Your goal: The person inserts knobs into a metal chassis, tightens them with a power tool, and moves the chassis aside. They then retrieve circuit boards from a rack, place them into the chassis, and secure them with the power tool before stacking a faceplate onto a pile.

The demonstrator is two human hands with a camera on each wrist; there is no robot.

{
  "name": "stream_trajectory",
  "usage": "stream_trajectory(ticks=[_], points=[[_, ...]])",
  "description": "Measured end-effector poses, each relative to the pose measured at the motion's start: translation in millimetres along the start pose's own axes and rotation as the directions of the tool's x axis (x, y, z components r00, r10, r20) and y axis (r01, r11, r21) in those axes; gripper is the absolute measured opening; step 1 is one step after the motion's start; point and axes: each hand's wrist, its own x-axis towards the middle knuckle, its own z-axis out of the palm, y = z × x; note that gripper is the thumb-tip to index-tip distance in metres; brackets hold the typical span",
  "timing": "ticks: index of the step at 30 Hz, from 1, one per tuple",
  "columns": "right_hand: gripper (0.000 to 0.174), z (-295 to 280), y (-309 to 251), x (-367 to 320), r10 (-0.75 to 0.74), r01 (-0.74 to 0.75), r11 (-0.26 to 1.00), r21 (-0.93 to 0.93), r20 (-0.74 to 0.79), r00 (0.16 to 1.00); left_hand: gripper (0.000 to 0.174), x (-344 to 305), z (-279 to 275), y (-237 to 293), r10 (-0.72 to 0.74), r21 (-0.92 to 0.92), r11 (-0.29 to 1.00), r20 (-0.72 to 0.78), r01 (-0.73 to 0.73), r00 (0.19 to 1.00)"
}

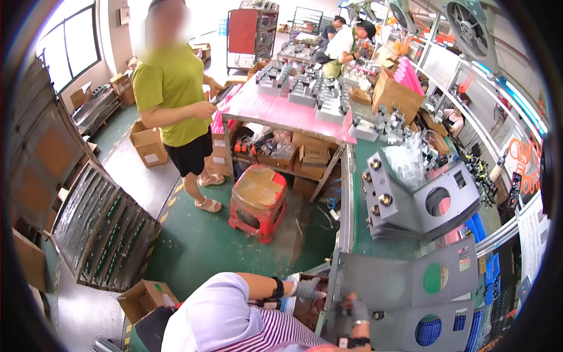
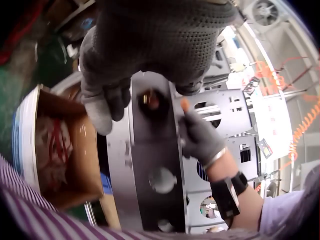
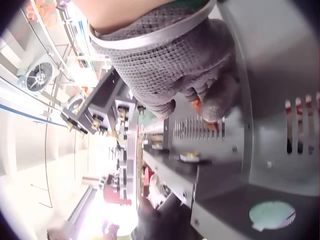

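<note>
Grey sheet-metal panels (image 1: pixel 375 281) with round cutouts lie before the person. The left hand (image 1: pixel 308 288), in a grey glove, is at the panel's left edge beside a cardboard box; its fingers (image 2: pixel 102 107) hang spread in the left wrist view, nothing visible between them. The gloved right hand (image 1: pixel 356 311) hovers over the panel, fingers loosely bent, with orange-looking fingertips (image 3: pixel 212 125) near a slotted vent (image 3: pixel 187 128). A brass-coloured fitting (image 3: pixel 190 157) with a dark base sits on the metal below that hand. Whether the right fingertips touch anything is hidden.
An open cardboard box (image 2: pixel 75 150) holds red and clear items. Stacked grey housings (image 1: pixel 399 205) with brass fittings stand farther up the bench. A red stool (image 1: pixel 258 193) is on the green floor; a person in a yellow-green shirt (image 1: pixel 176 94) stands behind it.
</note>
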Motion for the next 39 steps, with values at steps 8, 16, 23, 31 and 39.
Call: stream_trajectory(ticks=[8, 16, 23, 31, 39], points=[[0.047, -64, 19, -52, 0.170, -0.025, 0.903, 0.429, -0.304, 0.937, 0.063, 25, -471, -62, 0.120, 0.122, 0.992, -0.910, -0.021, 0.397], [0.030, 96, -189, -139, -0.051, 0.080, 0.995, 0.056, -0.406, 0.912, 0.022, -44, -729, -127, -0.036, 0.246, 0.693, -0.927, 0.678, 0.374], [0.027, 118, -184, -135, -0.017, 0.022, 1.000, 0.010, -0.352, 0.936, 0.050, -34, -792, -211, -0.418, 0.239, 0.643, -0.687, 0.728, 0.594], [0.028, 147, -193, -121, 0.049, -0.109, 0.971, -0.214, -0.270, 0.962, 0.028, -20, -789, -249, 0.059, 0.511, 0.562, -0.809, 0.651, 0.585], [0.029, 161, -193, -80, -0.030, 0.010, 0.989, -0.150, -0.131, 0.991, 0.036, -7, -820, -222, -0.474, 0.453, 0.455, -0.605, 0.766, 0.639]])
